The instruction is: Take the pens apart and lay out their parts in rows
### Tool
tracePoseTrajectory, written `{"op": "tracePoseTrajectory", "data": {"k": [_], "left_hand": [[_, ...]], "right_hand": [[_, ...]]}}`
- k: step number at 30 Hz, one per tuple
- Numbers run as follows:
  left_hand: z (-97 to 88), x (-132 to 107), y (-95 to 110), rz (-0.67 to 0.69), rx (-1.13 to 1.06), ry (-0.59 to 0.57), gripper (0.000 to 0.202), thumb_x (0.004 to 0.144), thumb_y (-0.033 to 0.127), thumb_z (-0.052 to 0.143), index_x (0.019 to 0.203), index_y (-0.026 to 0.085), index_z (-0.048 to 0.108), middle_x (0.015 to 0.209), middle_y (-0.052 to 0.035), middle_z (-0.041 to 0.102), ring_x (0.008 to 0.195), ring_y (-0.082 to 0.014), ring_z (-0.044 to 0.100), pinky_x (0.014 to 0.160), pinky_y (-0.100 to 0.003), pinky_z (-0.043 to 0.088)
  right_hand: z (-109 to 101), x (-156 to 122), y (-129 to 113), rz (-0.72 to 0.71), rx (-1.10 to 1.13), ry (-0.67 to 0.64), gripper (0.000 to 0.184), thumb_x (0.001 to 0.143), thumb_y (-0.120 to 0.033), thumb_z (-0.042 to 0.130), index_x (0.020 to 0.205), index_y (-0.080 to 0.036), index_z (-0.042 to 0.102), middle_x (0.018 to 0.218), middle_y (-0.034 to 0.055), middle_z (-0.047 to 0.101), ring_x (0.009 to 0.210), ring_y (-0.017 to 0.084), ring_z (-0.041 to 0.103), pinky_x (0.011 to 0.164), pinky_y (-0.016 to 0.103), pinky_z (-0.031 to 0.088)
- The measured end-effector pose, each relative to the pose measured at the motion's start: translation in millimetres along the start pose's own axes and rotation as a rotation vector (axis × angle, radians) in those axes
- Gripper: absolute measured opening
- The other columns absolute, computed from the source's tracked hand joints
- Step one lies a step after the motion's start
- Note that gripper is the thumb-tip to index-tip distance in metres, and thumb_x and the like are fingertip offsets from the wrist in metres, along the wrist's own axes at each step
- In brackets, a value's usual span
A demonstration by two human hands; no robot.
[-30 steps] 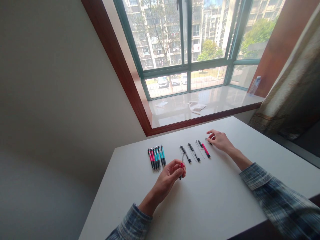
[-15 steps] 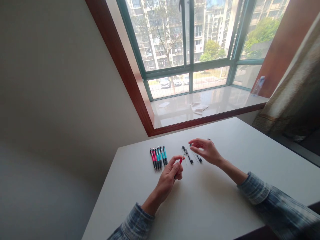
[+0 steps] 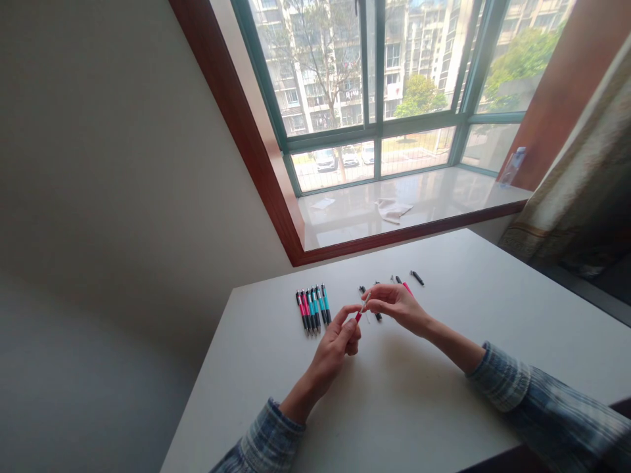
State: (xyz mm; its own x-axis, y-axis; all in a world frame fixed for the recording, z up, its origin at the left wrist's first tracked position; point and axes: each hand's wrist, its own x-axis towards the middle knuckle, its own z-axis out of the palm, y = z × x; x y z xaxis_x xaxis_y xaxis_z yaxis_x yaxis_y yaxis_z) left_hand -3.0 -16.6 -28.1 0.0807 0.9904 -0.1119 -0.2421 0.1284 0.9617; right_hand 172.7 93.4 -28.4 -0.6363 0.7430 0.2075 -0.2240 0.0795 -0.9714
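Observation:
My left hand (image 3: 340,340) is closed around a pink pen barrel (image 3: 358,316), held above the white table (image 3: 404,394). My right hand (image 3: 394,303) pinches the thin refill (image 3: 365,303) that sticks out of the barrel's top end. A row of several assembled pink and teal pens (image 3: 311,309) lies to the left of my hands. Loose black and pink pen parts (image 3: 400,282) lie behind my right hand, partly hidden by it. A single small black part (image 3: 417,277) lies apart at the far right.
A wide window sill (image 3: 404,200) behind the table carries a crumpled white cloth (image 3: 392,210) and a paper scrap (image 3: 323,204). A curtain (image 3: 576,177) hangs at the right. The wall (image 3: 123,197) stands left of the table.
My right hand left the far-right parts and moved left to the pen in my left hand, and now pinches the refill. My left hand tilted the barrel up towards it.

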Motion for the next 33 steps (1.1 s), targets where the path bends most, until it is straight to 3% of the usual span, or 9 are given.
{"op": "tracePoseTrajectory", "data": {"k": [3,7,10,15,19,23,28,33], "left_hand": [[-0.9,0.9,-1.5,-0.014,0.010,0.014,0.044,0.092,0.049,0.064,0.125,0.019,0.058,0.070,0.0062,0.038,0.058,-0.0091,0.024,0.054,-0.025,0.021],[-4.4,0.2,-5.3,-0.024,0.009,0.012,0.046,0.091,0.049,0.066,0.124,0.018,0.059,0.070,0.0065,0.037,0.058,-0.0089,0.024,0.054,-0.024,0.020],[-8.6,-2.4,-8.7,-0.019,0.000,0.011,0.047,0.090,0.049,0.066,0.124,0.018,0.059,0.069,0.0067,0.035,0.058,-0.0091,0.022,0.054,-0.024,0.020],[-13.3,-7.1,-10.7,-0.024,-0.001,0.025,0.047,0.089,0.050,0.067,0.124,0.019,0.060,0.069,0.0066,0.035,0.058,-0.0091,0.022,0.054,-0.024,0.021],[-14.4,-7.4,-10.6,-0.024,0.007,0.016,0.048,0.089,0.051,0.067,0.124,0.018,0.061,0.069,0.0065,0.035,0.058,-0.0092,0.022,0.054,-0.024,0.021],[-14.4,-6.1,-11.0,-0.032,0.021,0.018,0.046,0.089,0.051,0.066,0.122,0.018,0.062,0.069,0.0067,0.034,0.057,-0.0091,0.023,0.053,-0.024,0.021],[-12.1,-4.7,-11.3,-0.031,0.043,0.012,0.047,0.089,0.052,0.066,0.121,0.018,0.062,0.068,0.0063,0.037,0.057,-0.0090,0.026,0.054,-0.025,0.023],[-12.1,-2.7,-13.4,-0.029,0.045,0.010,0.049,0.088,0.052,0.066,0.123,0.018,0.061,0.067,0.0071,0.036,0.056,-0.0089,0.025,0.054,-0.025,0.021]], "right_hand": [[-1.2,0.4,1.2,0.001,0.019,0.092,0.027,0.084,-0.044,0.077,0.090,-0.018,0.076,0.078,0.0033,0.073,0.070,0.015,0.063,0.068,0.027,0.050],[-17.0,5.2,-0.1,-0.010,0.129,0.242,0.026,0.081,-0.043,0.080,0.088,-0.019,0.075,0.086,0.0047,0.075,0.079,0.015,0.067,0.075,0.027,0.053],[-43.1,8.6,-0.1,-0.041,0.131,0.418,0.029,0.077,-0.042,0.084,0.093,-0.020,0.077,0.092,0.0058,0.076,0.084,0.016,0.069,0.082,0.029,0.056],[-97.8,7.9,10.5,-0.050,-0.073,0.667,0.035,0.076,-0.042,0.082,0.101,-0.018,0.078,0.090,0.0070,0.076,0.086,0.018,0.070,0.086,0.033,0.058],[-134.6,4.9,24.0,-0.031,-0.374,0.679,0.038,0.077,-0.045,0.077,0.100,-0.015,0.078,0.093,0.0099,0.078,0.083,0.022,0.071,0.083,0.037,0.059],[-153.1,1.2,34.1,0.001,-0.590,0.728,0.036,0.077,-0.045,0.073,0.098,-0.016,0.078,0.094,0.0102,0.079,0.086,0.025,0.074,0.085,0.039,0.059],[-148.9,-3.7,32.6,0.031,-0.776,0.668,0.029,0.079,-0.043,0.069,0.093,-0.020,0.079,0.091,0.0069,0.080,0.086,0.025,0.075,0.086,0.037,0.058],[-141.4,-6.2,22.6,0.126,-0.888,0.613,0.028,0.084,-0.043,0.063,0.090,-0.023,0.081,0.083,0.0041,0.079,0.077,0.022,0.075,0.077,0.032,0.056]]}}
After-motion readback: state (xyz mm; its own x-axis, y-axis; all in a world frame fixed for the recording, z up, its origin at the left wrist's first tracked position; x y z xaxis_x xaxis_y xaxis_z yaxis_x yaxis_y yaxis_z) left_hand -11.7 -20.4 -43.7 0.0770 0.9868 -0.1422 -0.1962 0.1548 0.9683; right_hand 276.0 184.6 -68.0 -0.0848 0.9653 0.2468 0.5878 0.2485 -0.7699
